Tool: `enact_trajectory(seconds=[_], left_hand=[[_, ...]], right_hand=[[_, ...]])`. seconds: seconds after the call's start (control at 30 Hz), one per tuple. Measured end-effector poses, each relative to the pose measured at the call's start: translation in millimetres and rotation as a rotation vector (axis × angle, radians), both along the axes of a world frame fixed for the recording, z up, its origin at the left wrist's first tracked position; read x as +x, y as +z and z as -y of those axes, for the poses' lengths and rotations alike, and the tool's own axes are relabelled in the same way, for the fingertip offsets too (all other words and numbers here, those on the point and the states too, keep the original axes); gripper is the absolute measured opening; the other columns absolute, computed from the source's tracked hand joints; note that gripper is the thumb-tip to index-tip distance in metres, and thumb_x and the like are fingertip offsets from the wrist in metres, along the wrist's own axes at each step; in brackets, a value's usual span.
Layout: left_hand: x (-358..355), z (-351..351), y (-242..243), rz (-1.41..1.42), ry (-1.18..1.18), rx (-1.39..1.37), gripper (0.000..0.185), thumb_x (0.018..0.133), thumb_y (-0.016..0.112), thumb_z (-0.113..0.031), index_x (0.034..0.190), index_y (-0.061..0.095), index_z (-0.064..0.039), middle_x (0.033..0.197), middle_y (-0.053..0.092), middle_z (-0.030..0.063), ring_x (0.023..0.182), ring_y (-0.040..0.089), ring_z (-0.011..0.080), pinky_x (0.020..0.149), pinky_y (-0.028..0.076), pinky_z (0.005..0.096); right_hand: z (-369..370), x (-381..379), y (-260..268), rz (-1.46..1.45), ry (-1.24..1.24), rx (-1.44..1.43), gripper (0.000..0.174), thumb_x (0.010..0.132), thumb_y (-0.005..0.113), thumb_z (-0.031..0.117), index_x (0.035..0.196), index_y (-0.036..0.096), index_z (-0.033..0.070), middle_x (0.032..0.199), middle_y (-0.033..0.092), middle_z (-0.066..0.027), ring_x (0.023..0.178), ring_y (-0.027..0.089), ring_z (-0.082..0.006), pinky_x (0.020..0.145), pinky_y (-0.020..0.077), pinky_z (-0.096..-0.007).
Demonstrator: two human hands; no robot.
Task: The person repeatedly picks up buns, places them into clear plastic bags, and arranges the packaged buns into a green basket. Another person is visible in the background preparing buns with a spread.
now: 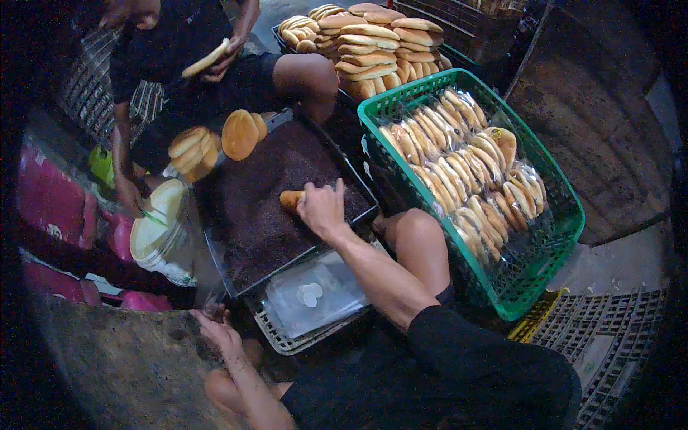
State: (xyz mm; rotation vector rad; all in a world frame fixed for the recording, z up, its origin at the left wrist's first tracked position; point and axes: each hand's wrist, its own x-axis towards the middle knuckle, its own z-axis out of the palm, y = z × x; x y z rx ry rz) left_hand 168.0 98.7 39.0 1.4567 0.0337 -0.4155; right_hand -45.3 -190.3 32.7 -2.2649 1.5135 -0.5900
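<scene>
My right hand (323, 208) reaches over a metal tray of dark brown granules (258, 226) and grips a small bread roll (291, 200) lying on them. My left hand (217, 330) is low at the left, beside the tray's near corner; its fingers are dim, and whether they hold anything does not show. Below the tray, a pale plastic basket (287, 348) bears a stack of clear plastic bags (328, 290) with small round white pieces (309, 294) on top. Several bread rolls (194, 150) sit at the tray's far left edge, with more rolls (240, 134) beside them.
A green plastic crate (559, 199) of bagged bread stands at the right. Piled rolls (371, 43) lie behind it. Across the tray, a co-worker holds a split roll (206, 58) and a green-handled tool (155, 219) in a white bucket (142, 236). Pink containers (59, 199) stand at the left.
</scene>
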Motion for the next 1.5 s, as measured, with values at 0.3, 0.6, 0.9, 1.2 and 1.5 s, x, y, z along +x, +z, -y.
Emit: enact_trajectory(seconds=[0.3,0.6,0.9,1.2,1.5], left_hand=[[-1.5,18.2,-2.0,0.046,-0.018,-0.195,0.055,0.098,0.048,-0.051,0.122,0.052,-0.002,0.111,0.063,0.0139,0.103,0.065,0.0288,0.079,0.056,0.0396],[0.4,22.4,9.2,0.061,-0.276,-0.288,0.055,0.099,0.040,-0.057,0.093,0.055,-0.004,0.115,0.063,0.0179,0.096,0.068,0.0300,0.074,0.059,0.0392],[-49.6,34.8,24.3,0.305,-0.484,-0.297,0.076,0.097,0.029,-0.064,0.150,0.029,-0.009,0.130,0.055,0.0164,0.100,0.065,0.0261,0.081,0.058,0.0363],[-39.8,10.7,42.6,0.195,-0.739,-0.257,0.070,0.099,0.031,-0.059,0.139,0.043,-0.002,0.131,0.056,0.0174,0.115,0.058,0.0261,0.089,0.053,0.0402],[-100.6,51.5,41.0,-0.262,-0.444,-0.609,0.068,0.096,0.044,-0.058,0.141,0.040,-0.008,0.124,0.058,0.0137,0.109,0.061,0.0242,0.091,0.051,0.0394]], right_hand=[[14.3,-19.6,10.5,0.349,0.210,0.062,0.042,0.083,0.071,0.027,0.115,0.062,0.000,0.091,0.070,-0.0166,0.080,0.067,-0.0270,0.070,0.0536,-0.0382],[-45.2,-67.9,131.3,0.942,0.271,0.922,0.053,0.085,0.061,0.022,0.131,0.050,-0.001,0.123,0.061,-0.0171,0.109,0.061,-0.0264,0.094,0.0493,-0.0393],[-63.2,-48.4,97.9,0.985,0.290,1.103,0.048,0.087,0.060,0.019,0.129,0.052,-0.003,0.121,0.062,-0.0148,0.110,0.061,-0.0248,0.098,0.0462,-0.0363],[-61.2,-71.3,83.3,1.010,0.285,1.119,0.047,0.091,0.058,0.022,0.130,0.052,-0.002,0.119,0.063,-0.0126,0.108,0.060,-0.0217,0.097,0.0450,-0.0320],[-107.4,-34.3,83.2,0.900,0.331,0.806,0.048,0.090,0.067,0.023,0.129,0.051,0.000,0.112,0.064,-0.0106,0.098,0.060,-0.0162,0.091,0.0476,-0.0300]])
